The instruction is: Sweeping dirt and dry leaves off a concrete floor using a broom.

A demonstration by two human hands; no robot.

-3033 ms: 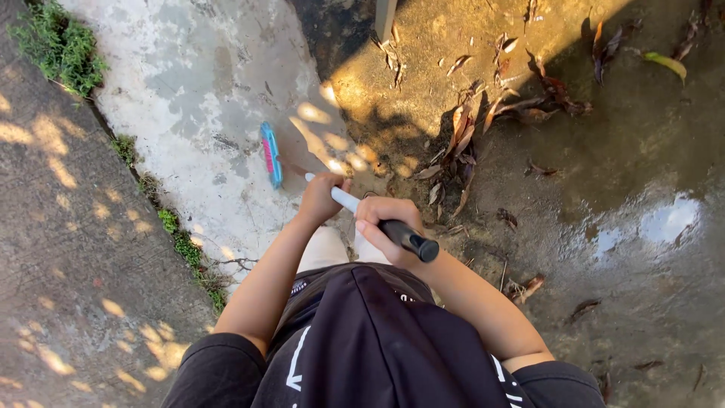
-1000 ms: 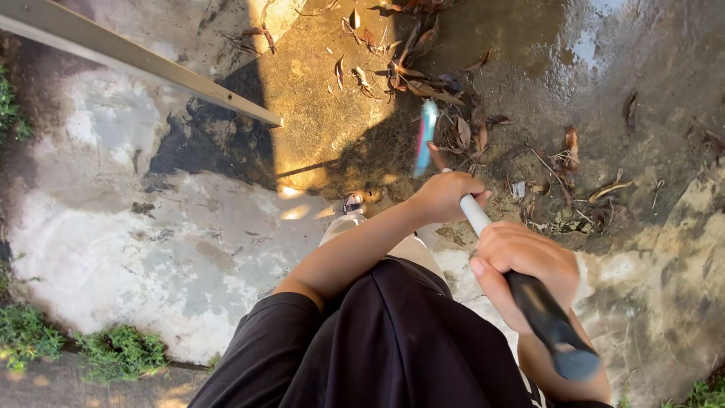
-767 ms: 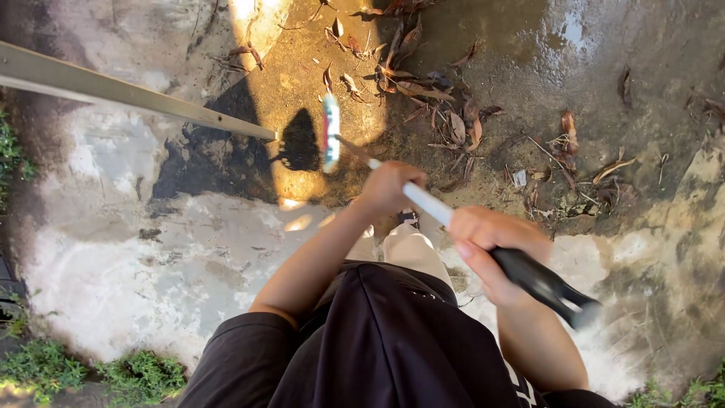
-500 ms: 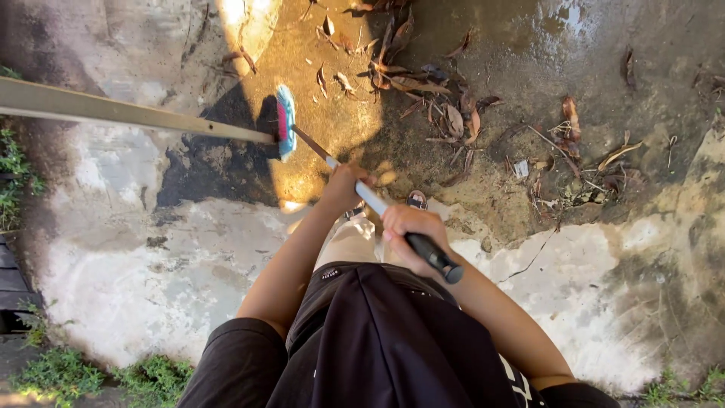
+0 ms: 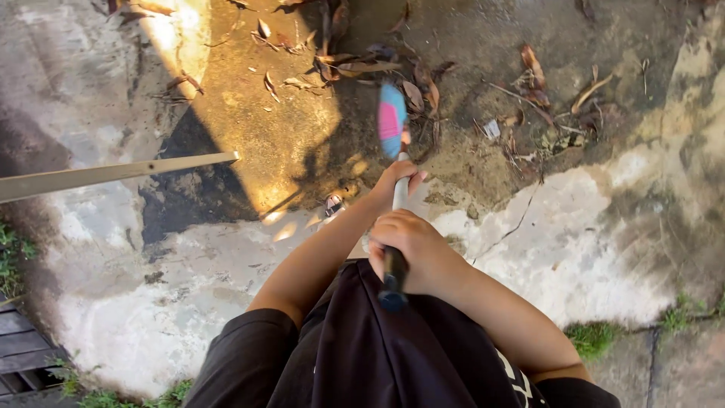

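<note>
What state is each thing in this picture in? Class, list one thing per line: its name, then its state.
broom: held upright-ish, blurred head over the leaves
left hand: gripping the pale shaft lower down
right hand: closed round the black grip
dry leaves: scattered on wet dirt
concrete ground: cracked, patchy, partly sunlit
pale bar: lying slanted

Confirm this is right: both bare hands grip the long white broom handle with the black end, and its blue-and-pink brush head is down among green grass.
Not quite. The head view shows the blue-and-pink brush head among dry brown leaves on wet concrete, not grass. Left hand and right hand do grip the broom handle.
</note>
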